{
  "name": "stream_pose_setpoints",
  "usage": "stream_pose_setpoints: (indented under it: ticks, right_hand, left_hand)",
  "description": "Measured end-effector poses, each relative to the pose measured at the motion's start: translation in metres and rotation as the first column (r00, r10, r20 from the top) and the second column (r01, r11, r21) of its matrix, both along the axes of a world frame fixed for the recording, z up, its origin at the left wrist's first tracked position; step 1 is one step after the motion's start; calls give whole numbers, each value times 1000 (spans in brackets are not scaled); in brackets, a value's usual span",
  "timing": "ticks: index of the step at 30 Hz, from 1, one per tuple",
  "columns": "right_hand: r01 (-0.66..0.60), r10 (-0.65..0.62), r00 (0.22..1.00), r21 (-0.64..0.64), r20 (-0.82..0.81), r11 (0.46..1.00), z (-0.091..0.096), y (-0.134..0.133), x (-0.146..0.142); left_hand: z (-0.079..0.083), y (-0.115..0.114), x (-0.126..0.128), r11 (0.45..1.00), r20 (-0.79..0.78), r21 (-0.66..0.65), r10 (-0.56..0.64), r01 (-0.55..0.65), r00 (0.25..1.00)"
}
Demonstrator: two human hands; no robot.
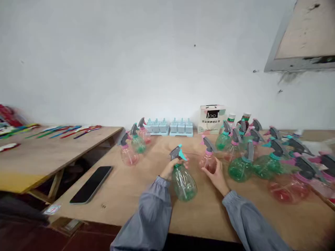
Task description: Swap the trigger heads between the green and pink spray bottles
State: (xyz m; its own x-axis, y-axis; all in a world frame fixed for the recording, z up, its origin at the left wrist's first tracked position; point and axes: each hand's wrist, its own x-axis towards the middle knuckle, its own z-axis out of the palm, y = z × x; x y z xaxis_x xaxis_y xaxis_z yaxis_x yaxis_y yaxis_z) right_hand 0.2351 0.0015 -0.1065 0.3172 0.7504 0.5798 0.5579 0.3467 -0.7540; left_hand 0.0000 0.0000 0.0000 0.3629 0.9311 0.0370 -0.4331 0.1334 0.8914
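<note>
My left hand is closed round the neck of a green see-through spray bottle with a grey and turquoise trigger head. The bottle tilts, its base toward the lower right. My right hand has its thumb and fingers round the body of a pink spray bottle with a grey and pink head, which stands upright on the brown table. Part of that bottle is hidden behind my fingers. Right beside my right hand stands another green spray bottle.
Several more spray bottles crowd the right side. Others, including a pink spray bottle, stand back left. A phone lies at the left edge. Pale blue ice-pop moulds and a paper bag line the wall. A second table holds toothbrush-like items.
</note>
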Motion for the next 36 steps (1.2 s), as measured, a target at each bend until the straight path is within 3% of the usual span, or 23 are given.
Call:
stream_pose_setpoints:
  ticks: [5,7,15,18,20,23,26,28,30,33,36]
  right_hand:
    - [4,-4,1000,20,25,1000,-2,2,1]
    - [12,-13,1000,19,25,1000,-3,2,1]
    - [28,-29,999,21,39,999,-4,2,1]
    - [26,-27,999,24,34,999,-4,2,1]
    - [25,-25,999,18,31,1000,-4,2,2]
    - [11,-11,999,-3,40,1000,-4,2,3]
    - [4,-3,1000,-19,22,1000,-3,2,3]
    - [5,-5,1000,-24,-1,1000,-3,2,2]
    - [7,-7,1000,-24,-9,1000,-2,2,2]
    - [15,-15,1000,-16,8,1000,-3,2,2]
    - [18,-17,1000,-12,23,1000,-3,3,2]
  left_hand:
    - [-2,2,-2,994,-44,47,-101,103,994]
    - [-1,1,-1,991,-34,95,-90,93,995]
    - [4,0,0,985,-9,97,142,-140,990]
    - [12,-4,-11,955,-94,234,209,-182,974]
    - [19,-9,-28,904,-167,354,312,-238,935]
    - [26,-18,-68,780,-308,526,546,-339,779]
    - [29,-25,-123,621,-360,583,775,-523,519]
    - [27,-27,-162,526,-369,586,851,-617,375]
    - [24,-26,-199,433,-331,589,899,-682,286]
    - [15,-23,-240,364,-341,600,922,-712,184]
    - [6,-16,-261,360,-397,626,911,-691,114]
